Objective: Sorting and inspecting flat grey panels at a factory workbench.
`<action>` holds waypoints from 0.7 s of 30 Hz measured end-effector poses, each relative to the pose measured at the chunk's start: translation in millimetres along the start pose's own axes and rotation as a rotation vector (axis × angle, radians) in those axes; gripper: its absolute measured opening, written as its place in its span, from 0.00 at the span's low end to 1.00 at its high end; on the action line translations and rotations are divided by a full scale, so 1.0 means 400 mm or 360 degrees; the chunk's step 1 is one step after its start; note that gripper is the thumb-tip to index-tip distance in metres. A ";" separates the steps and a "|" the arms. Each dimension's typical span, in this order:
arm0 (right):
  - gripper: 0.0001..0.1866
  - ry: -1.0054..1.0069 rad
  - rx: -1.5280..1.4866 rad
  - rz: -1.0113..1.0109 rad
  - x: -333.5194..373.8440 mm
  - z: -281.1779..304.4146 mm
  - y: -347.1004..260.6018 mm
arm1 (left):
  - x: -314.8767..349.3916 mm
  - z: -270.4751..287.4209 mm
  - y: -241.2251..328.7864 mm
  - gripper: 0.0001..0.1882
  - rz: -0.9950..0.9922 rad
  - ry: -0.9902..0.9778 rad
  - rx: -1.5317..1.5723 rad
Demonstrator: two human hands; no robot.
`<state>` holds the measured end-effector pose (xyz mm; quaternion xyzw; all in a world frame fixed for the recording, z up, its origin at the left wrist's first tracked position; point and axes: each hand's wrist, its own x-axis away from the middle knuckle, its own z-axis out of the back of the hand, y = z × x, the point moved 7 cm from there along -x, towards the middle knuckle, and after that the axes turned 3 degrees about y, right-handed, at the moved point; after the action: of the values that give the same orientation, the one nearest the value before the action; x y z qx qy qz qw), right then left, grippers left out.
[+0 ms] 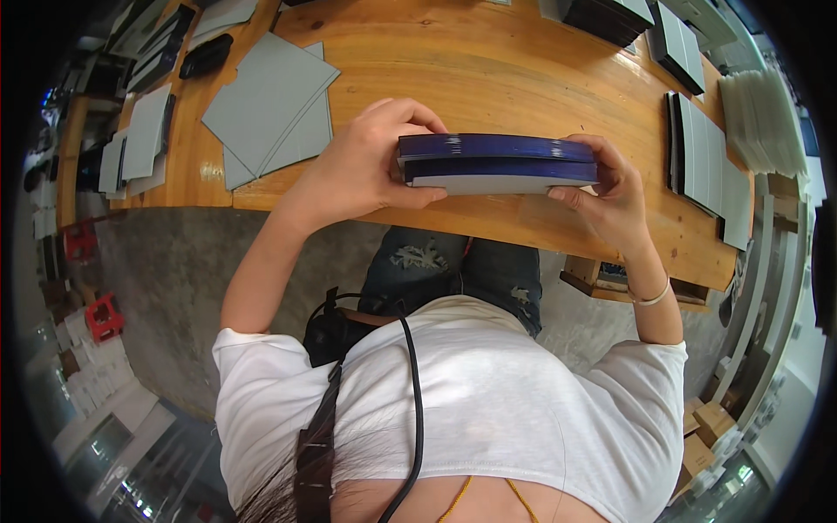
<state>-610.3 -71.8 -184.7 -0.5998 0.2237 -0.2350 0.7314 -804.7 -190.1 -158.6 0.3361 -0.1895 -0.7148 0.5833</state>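
Between my two hands, above the near edge of the table, is a stack of blue-edged boards (pixel 501 148), held on its long side. Two dark blue layers show with a dark gap between them, and a light grey face lies toward me. My left hand (pixel 362 170) is closed round the left end, its thumb on the grey face and its fingers on the far side. At the right end my right hand (pixel 615 187) grips in the same way, thumb nearest me. The stack's far face is hidden.
Flat grey boards (pixel 270 105) lie overlapping on the wooden table (pixel 471 78), left of my hands. Dark-edged grey boards (pixel 697 152) rest at the right, near a tall pile of white sheets (pixel 763 122). An open drawer (pixel 610 277) juts out below the table.
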 end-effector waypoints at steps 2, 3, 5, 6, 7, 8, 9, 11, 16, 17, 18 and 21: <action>0.26 0.0056 -0.0041 0.0044 0.010 -0.002 0.007 | 0.020 -0.033 -0.045 0.27 0.0452 -0.0178 0.0426; 0.25 0.0059 -0.0075 0.0065 0.014 -0.009 0.006 | 0.032 -0.042 -0.034 0.27 0.0456 -0.0181 0.0410; 0.23 0.0083 -0.0111 0.0087 0.021 -0.024 0.002 | 0.042 -0.043 -0.010 0.41 0.0437 0.0291 0.1118; 0.22 0.0127 -0.0308 0.0127 0.022 -0.037 -0.007 | 0.049 -0.065 -0.005 0.41 0.0436 0.0286 0.1107; 0.21 0.0169 -0.0505 0.0167 0.023 -0.047 -0.016 | 0.055 -0.072 -0.001 0.42 0.0347 0.0445 0.1318; 0.19 0.0219 -0.0568 0.0136 0.025 -0.053 -0.021 | 0.057 -0.073 0.009 0.44 0.0253 0.0604 0.1528; 0.19 0.0223 -0.0571 0.0140 0.025 -0.055 -0.018 | 0.055 -0.068 0.021 0.32 0.0243 0.0799 0.1516; 0.16 0.0508 -0.0641 -0.0016 0.029 -0.032 0.021 | 0.052 -0.078 0.020 0.27 0.0420 0.0905 0.1595; 0.14 0.0644 -0.0478 0.0008 0.018 -0.061 0.022 | 0.068 -0.083 0.020 0.21 0.0492 0.1197 0.1239; 0.14 0.0649 -0.0524 0.0084 0.011 -0.063 0.011 | 0.068 -0.088 0.014 0.21 0.0488 0.1190 0.1241; 0.15 0.0650 -0.0573 0.0158 0.008 -0.066 0.001 | 0.070 -0.091 0.009 0.21 0.0398 0.1213 0.1405; 0.17 0.0580 -0.0634 0.0176 0.006 -0.080 -0.008 | 0.065 -0.095 0.026 0.24 0.0298 0.1237 0.1340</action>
<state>-628.2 -98.6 -187.3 -0.6664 0.4259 -0.2501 0.5585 -773.3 -213.0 -185.1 0.7587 -0.2582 -0.3474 0.4869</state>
